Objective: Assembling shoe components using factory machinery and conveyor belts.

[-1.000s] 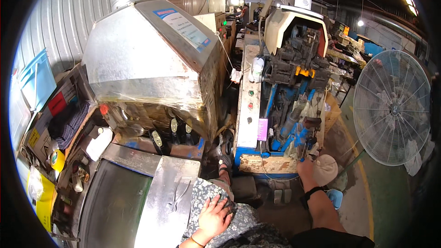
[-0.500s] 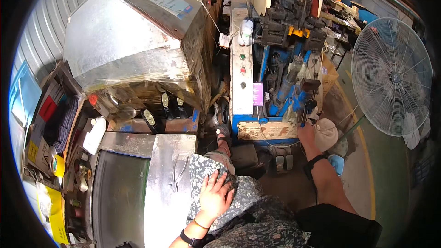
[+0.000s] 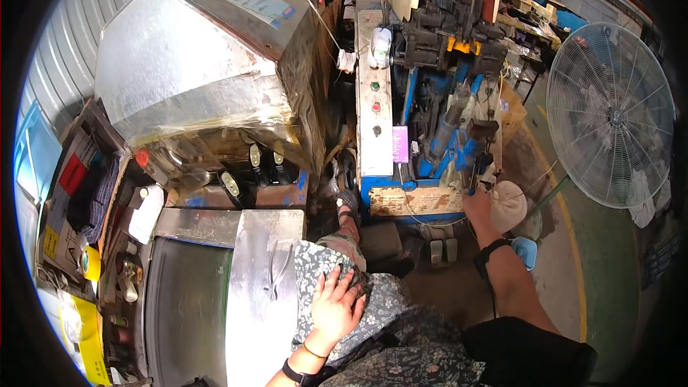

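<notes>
My left hand (image 3: 338,306) lies flat with its fingers spread on the dark floral cloth (image 3: 387,308) over my thigh, and holds nothing. Beside it, pliers (image 3: 275,272) lie on the bright metal top (image 3: 261,301). My right arm stretches forward to the lower right corner of a blue machine (image 3: 459,122). There my right hand (image 3: 479,205) looks closed at the foot of dark and blue parts; whatever is in its fingers is too small to make out. Just above that hand is a dark block (image 3: 482,129). A beige rounded thing (image 3: 508,206) sits right of the hand.
A large standing fan (image 3: 613,116) is at the right. Foot pedals (image 3: 443,250) are under the machine. Left stands a metal-hooded machine (image 3: 193,57) with several dark-handled tools (image 3: 256,159) at its front. A white bottle (image 3: 146,213) and yellow tape (image 3: 90,263) lie far left.
The view has shifted slightly. My left hand stays on the cloth, and my right hand remains at the same corner of the machine with hardly any movement.
</notes>
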`<state>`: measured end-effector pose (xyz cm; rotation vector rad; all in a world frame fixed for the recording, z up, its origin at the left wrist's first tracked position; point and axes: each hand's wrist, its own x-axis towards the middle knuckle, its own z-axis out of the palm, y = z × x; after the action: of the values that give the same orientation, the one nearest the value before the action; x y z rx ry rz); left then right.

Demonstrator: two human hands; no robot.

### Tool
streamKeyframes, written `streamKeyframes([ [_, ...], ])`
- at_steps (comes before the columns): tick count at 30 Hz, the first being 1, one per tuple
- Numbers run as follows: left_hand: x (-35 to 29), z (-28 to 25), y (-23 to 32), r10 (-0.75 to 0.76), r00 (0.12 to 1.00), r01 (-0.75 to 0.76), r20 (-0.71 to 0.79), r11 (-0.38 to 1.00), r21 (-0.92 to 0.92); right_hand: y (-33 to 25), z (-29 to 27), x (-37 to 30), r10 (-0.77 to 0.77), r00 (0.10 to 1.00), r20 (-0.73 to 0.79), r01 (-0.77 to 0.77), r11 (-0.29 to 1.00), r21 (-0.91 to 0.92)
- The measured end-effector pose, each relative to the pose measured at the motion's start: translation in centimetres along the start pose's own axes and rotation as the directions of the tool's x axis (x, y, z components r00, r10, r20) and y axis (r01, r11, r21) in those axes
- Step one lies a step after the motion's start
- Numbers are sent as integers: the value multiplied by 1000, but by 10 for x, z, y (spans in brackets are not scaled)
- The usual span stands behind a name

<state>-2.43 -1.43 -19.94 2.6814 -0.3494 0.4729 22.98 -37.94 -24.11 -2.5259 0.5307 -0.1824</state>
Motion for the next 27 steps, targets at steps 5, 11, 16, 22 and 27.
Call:
streamKeyframes([
  [5, 1, 3, -2, 10, 1000, -10, -13, 1000, 7, 8, 3, 4, 21, 1000, 9, -21, 1000, -8],
  [11, 0, 2, -3, 1, 1000, -1, 4, 1000, 16, -2, 0, 3, 31, 998, 58, -30, 999, -13],
  [16, 0, 2, 0, 9, 1000, -9, 4, 1000, 10, 10, 4, 7, 50, 999, 20, -50, 998, -34],
  [22, 1, 4, -1, 11, 1000, -11, 3, 1000, 15, 2, 2, 1, 17, 1000, -9, -18, 998, -60],
  [27, 1, 1, 2, 17, 1000, -17, 1, 1000, 19, 6, 3, 3, -2, 999, -34, 2, 1000, -1],
])
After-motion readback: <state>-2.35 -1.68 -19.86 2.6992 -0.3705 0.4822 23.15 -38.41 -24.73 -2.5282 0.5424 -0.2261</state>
